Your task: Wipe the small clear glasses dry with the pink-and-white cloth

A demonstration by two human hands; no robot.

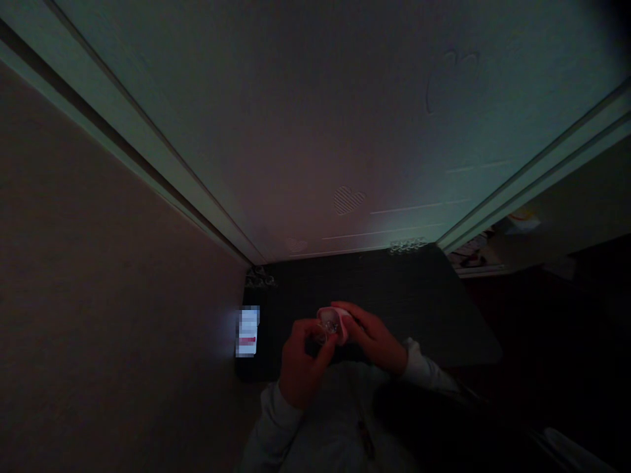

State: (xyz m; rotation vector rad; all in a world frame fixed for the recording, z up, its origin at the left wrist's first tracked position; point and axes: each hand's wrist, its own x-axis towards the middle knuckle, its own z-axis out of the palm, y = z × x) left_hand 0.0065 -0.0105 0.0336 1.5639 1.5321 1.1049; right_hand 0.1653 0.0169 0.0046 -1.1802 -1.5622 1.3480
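While the right hand (375,338) grips a small pink case with a pale lining (327,316), the left hand (302,358) pinches at shiny clear bits (330,326) in its mouth, which faces left and toward the wearer; its long axis is unclear. Beneath is a dark, round-cornered surface (404,295), a glowing phone screen (247,332) at its left edge. Beyond stands a pale panel (296,131).

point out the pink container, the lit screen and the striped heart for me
Pink container (327,316), head view: on its pale inner wall.
Lit screen (247,332), head view: middle of its bright face.
Striped heart (348,200), head view: middle of its stripes.
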